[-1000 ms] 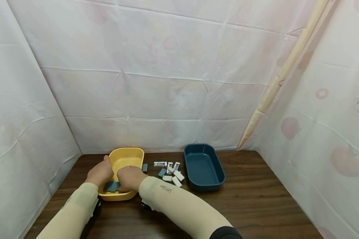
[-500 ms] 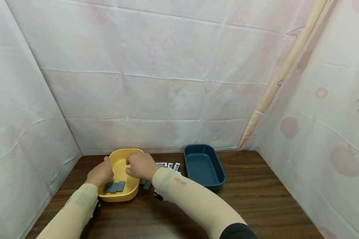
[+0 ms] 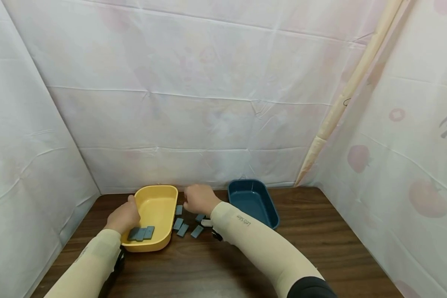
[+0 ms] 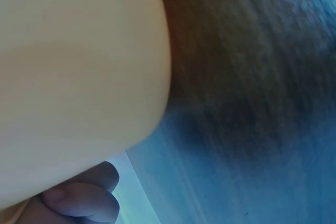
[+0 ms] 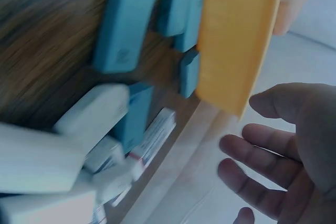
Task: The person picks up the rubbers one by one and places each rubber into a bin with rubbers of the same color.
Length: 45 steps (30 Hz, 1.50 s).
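My left hand (image 3: 123, 215) grips the left rim of a yellow bin (image 3: 158, 203), its fingers curled at the bin's wall in the left wrist view. Several grey-blue erasers (image 3: 140, 234) lie side by side at the bin's near end. My right hand (image 3: 201, 200) hovers between the two bins with fingers apart and nothing held, as the right wrist view shows. Below it lie loose grey-blue erasers (image 5: 125, 24), white erasers (image 5: 97, 111) and at least one in a printed sleeve (image 5: 157, 136). In the head view the right hand and forearm hide most of the white ones.
A dark blue bin (image 3: 251, 203) stands at the back, right of the erasers, partly behind the right forearm. The dark wooden table (image 3: 331, 244) extends to the right. White cloth walls (image 3: 193, 124) enclose the back and sides.
My right hand has come out of the yellow bin and moved right, over the loose erasers. Grey-blue erasers it earlier covered inside the bin now show. The left hand has stayed at the rim.
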### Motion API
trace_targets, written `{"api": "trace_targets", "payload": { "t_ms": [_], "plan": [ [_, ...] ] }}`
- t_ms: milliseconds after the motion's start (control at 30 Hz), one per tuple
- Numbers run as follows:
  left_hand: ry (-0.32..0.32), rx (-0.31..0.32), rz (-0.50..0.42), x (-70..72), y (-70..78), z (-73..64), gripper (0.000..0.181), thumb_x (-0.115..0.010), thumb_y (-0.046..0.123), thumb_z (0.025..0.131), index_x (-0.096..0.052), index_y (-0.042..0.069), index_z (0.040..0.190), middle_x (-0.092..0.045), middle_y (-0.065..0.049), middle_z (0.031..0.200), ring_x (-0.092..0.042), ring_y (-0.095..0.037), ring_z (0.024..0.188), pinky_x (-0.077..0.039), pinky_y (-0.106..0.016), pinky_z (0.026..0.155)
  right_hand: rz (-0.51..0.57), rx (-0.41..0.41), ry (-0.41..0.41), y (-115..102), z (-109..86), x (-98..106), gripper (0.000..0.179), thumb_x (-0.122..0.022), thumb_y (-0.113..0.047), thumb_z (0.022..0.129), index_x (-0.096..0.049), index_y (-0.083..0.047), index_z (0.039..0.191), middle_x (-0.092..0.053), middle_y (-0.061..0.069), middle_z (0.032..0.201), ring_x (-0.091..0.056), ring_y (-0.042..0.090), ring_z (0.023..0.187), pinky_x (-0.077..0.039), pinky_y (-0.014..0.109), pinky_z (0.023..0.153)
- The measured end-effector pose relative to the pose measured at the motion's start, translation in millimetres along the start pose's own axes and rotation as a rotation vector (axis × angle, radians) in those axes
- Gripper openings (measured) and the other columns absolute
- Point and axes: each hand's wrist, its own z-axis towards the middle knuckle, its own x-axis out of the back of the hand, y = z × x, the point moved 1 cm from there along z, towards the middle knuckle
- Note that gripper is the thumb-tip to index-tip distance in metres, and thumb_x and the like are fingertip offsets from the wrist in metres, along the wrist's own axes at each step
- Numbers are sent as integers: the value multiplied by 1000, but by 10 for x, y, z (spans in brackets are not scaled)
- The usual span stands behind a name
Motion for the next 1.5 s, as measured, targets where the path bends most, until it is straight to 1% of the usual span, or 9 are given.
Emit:
{"api": "trace_targets", "payload": {
  "t_ms": [133,267,433,667,833,1067,1300,1400,1500],
  "plan": [
    [-3,2,-2,18,11,-10,80,-52,3,110,-3,-22,168,-69,-18,90,-64,-30,78,-53,-45,71,-9,-27,-67,121,-57,-66,56,-81,-31,101,-42,-25,61,-32,-10,55,-30,9,51,-28,26,48],
    [-9,6,0,56,45,-27,80,-52,4,111,-3,-22,169,-70,-19,92,-64,-30,79,-54,-45,72,-7,-46,-126,194,-118,-101,49,-82,-35,102,-50,-25,66,-40,-9,60,-38,9,53,-33,27,50],
    [-7,8,8,73,48,-3,78,-52,4,111,-5,-22,168,-71,-23,98,-66,-32,82,-56,-47,75,47,-84,-214,224,-180,-92,41,-87,-43,101,-64,-24,73,-56,-7,64,-52,10,55,-44,29,52],
    [-22,21,0,73,6,69,81,-55,5,110,-5,-21,169,-74,-24,101,-67,-32,84,-57,-49,76,56,-120,-276,222,-193,-118,35,-91,-43,97,-69,-23,81,-64,-5,68,-59,10,58,-48,30,54],
    [-22,23,4,24,-69,133,83,-56,7,111,-5,-19,171,-75,-23,103,-67,-32,84,-56,-48,76,55,-127,-282,210,-193,-130,33,-92,-40,97,-69,-22,83,-66,-4,71,-61,11,60,-52,33,58],
    [-19,29,5,55,27,13,81,-53,4,111,-3,-21,169,-72,-22,97,-66,-31,82,-55,-47,74,30,-117,-280,216,-188,-175,40,-89,-37,97,-60,-21,74,-55,-6,63,-51,12,58,-48,37,60],
    [-7,15,4,43,28,-9,79,-52,4,111,-4,-21,168,-71,-20,95,-65,-30,80,-55,-46,73,24,-118,-255,191,-235,-164,35,-91,-37,96,-65,-21,78,-63,-6,69,-57,14,64,-58,48,78],
    [-10,11,-1,35,31,-29,79,-54,4,110,-5,-22,167,-70,-20,93,-65,-30,80,-54,-45,72,41,-116,-243,189,-239,-161,39,-90,-34,96,-61,-22,73,-55,-7,63,-52,13,61,-54,42,71],
    [-7,9,2,27,27,-20,80,-56,4,109,-6,-23,166,-71,-21,96,-65,-30,80,-55,-46,72,57,-107,-216,191,-216,-146,46,-88,-33,96,-53,-23,69,-43,-8,59,-43,11,56,-44,34,58]
  ]
}}
